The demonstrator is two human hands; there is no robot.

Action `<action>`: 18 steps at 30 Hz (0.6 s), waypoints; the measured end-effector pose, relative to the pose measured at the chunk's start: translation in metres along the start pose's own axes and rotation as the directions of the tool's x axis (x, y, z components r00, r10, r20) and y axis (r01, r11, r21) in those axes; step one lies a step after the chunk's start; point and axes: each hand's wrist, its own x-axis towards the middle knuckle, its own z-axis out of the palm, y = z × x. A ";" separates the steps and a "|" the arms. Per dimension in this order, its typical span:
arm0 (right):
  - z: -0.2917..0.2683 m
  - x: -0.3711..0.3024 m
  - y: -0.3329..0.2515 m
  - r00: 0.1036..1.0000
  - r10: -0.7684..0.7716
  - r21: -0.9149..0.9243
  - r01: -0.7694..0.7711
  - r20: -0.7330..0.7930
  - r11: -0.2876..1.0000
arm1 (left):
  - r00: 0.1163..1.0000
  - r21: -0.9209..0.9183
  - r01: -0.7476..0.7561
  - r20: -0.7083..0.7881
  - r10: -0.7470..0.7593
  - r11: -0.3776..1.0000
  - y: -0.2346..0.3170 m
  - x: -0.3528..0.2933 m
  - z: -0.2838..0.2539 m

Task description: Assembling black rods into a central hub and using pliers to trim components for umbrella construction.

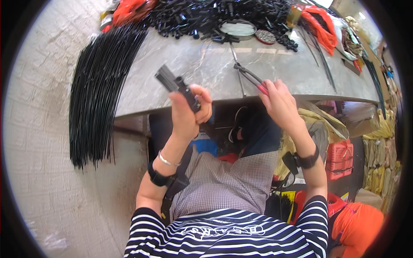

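Observation:
My left hand [189, 112] is closed around a bundle of short black bar-shaped pieces [170, 81], raised over the table's front edge. The bundle is slightly blurred, and its exact kind cannot be told. Pliers with dark metal arms [251, 76] and red grips are in my right hand [279, 103], their head pointing up and left over the tabletop. Beneath the plier head lies a thin metal rod [241, 84], running from the front edge toward the back. Whether the pliers touch the rod is unclear.
A large heap of short black pieces [193, 19] covers the table's back, beside a round tray of white pieces [238, 29] and a red-rimmed dish [265, 37]. Long thin black rods [101, 86] hang over the left edge. A red plastic bag [322, 28] lies at the back right.

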 end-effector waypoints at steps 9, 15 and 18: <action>0.014 0.111 0.090 0.993 0.111 0.124 -0.103 -0.052 0.987 | 0.995 -0.233 0.077 0.079 -0.060 0.970 -0.002 -0.001 -0.009; 0.036 0.176 0.128 0.975 0.221 -0.077 -0.221 -0.001 0.972 | 0.986 -0.242 0.161 0.075 -0.147 0.957 -0.013 -0.001 -0.011; 0.040 0.185 0.128 0.952 0.304 -0.132 -0.298 0.029 0.945 | 0.983 -0.243 0.180 0.062 -0.170 0.953 -0.018 -0.002 -0.018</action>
